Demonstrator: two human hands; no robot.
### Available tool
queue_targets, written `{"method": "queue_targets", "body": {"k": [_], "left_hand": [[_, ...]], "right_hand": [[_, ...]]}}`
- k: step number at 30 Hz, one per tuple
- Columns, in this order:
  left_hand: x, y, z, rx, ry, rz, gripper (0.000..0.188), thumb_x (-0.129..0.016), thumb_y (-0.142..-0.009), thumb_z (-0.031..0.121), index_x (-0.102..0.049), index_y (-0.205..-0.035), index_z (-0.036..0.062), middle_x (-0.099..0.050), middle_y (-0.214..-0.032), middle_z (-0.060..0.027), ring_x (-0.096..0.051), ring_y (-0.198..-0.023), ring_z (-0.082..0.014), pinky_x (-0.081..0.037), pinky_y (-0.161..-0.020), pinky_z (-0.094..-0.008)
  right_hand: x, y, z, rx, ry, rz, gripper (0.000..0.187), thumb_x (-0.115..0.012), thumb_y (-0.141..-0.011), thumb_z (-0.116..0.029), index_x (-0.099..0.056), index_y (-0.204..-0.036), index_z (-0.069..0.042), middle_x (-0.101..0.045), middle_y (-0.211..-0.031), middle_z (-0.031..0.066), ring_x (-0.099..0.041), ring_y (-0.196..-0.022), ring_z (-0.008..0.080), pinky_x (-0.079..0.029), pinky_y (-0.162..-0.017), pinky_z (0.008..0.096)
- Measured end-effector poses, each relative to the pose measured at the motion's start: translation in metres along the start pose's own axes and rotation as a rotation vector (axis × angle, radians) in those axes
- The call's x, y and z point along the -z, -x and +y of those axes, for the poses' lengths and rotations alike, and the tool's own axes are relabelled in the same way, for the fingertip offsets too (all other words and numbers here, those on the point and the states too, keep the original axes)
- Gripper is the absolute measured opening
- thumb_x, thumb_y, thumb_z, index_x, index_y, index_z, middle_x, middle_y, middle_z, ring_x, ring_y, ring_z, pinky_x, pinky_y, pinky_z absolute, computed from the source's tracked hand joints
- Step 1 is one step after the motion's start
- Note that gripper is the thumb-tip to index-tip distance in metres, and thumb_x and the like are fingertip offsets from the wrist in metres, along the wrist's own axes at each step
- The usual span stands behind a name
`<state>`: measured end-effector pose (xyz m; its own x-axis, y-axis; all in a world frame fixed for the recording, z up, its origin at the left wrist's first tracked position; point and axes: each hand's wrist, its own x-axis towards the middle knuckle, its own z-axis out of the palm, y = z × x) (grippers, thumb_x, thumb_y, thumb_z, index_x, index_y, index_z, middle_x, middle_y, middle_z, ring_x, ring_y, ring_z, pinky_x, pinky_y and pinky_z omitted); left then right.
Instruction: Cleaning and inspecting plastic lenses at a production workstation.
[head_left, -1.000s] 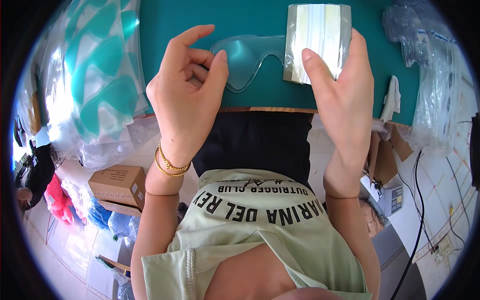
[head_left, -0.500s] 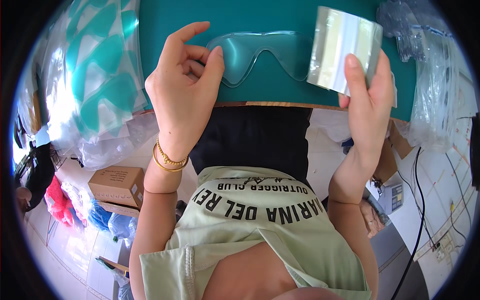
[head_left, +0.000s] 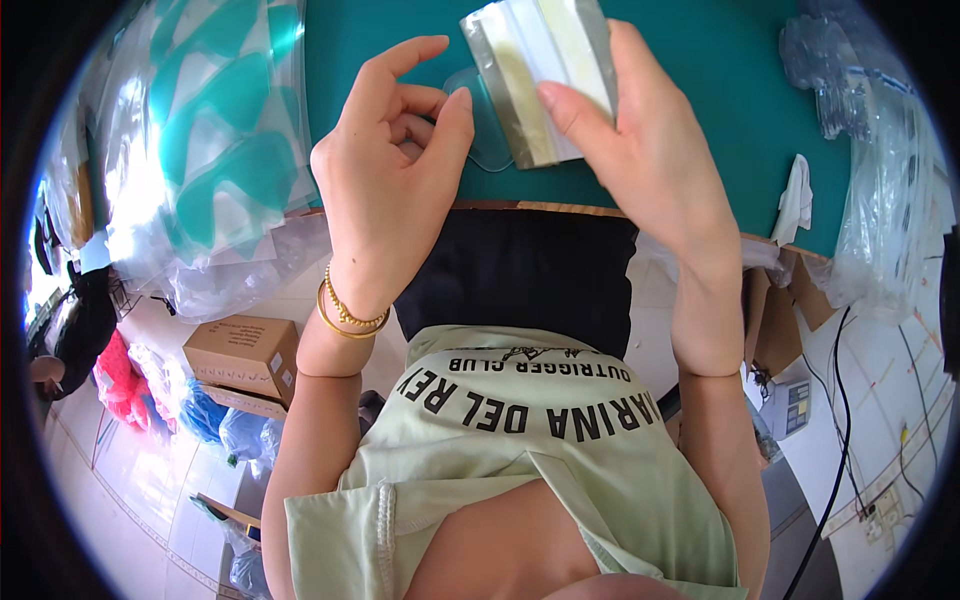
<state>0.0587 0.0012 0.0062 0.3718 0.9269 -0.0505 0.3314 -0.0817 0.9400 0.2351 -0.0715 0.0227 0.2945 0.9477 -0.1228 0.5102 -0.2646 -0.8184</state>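
Note:
A clear goggle lens (head_left: 483,130) is over the green tabletop, with its left part showing. At its left end my left hand (head_left: 390,150) is curled, the thumb and bent fingers meeting at the rim while the index finger sticks out. My right hand (head_left: 665,150) grips a flat, film-wrapped packet (head_left: 535,90) with pale yellow, white and silvery grey stripes. Its thumb lies across the near face, and the other fingers are behind the right edge. The packet is tilted in front of the lens and hides its middle and right part; whether they touch I cannot tell.
Clear sheets with lens-shaped cutouts (head_left: 225,195) overlap the left side of the green table (head_left: 720,100). Along its right side hang clear plastic bags (head_left: 875,200), near a white cloth (head_left: 795,200). A cardboard box (head_left: 240,350) and a black cable (head_left: 843,420) are lower down.
My right hand has carried the packet leftward and tipped it over, so it now covers most of the lens. My left hand keeps its pose at the lens's left end.

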Motion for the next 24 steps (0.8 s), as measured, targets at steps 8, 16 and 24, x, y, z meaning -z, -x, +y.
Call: {"method": "queue_targets", "body": {"k": [8, 16, 24], "left_hand": [[0.042, -0.007, 0.007, -0.146, -0.206, 0.161, 0.019, -0.070, -0.092, 0.010, -0.073, -0.109, 0.0052, -0.072, -0.078, -0.0049, -0.064, -0.063, -0.0073, -0.051, -0.058, -0.0220], [0.049, -0.016, 0.029, -0.275, -0.278, 0.098, 0.016, -0.069, -0.090, 0.012, -0.073, -0.104, 0.0042, -0.071, -0.077, -0.0058, -0.065, -0.060, -0.0107, -0.049, -0.055, -0.0235], [0.008, -0.029, 0.033, -0.731, -0.638, -0.317, 0.047, -0.078, -0.075, 0.021, -0.065, -0.113, -0.0046, -0.062, -0.109, -0.0168, -0.057, -0.102, -0.0345, -0.049, -0.092, -0.0408]], "right_hand": [[0.000, 0.008, -0.010, 0.023, 0.068, -0.210, 0.031, -0.065, -0.098, -0.026, -0.055, -0.114, 0.000, -0.067, -0.080, 0.0057, -0.055, -0.056, 0.0115, -0.043, -0.050, 0.0299], [0.013, 0.005, -0.004, -0.009, -0.017, 0.045, 0.037, -0.063, -0.098, -0.029, -0.049, -0.097, 0.004, -0.061, -0.074, 0.0225, -0.062, -0.063, 0.0340, -0.049, -0.062, 0.0413], [0.065, 0.001, 0.037, -0.080, -0.198, 0.382, 0.032, -0.060, -0.102, -0.031, -0.057, -0.109, 0.001, -0.059, -0.073, 0.0008, -0.048, -0.055, 0.0060, -0.039, -0.050, 0.0237]]}}
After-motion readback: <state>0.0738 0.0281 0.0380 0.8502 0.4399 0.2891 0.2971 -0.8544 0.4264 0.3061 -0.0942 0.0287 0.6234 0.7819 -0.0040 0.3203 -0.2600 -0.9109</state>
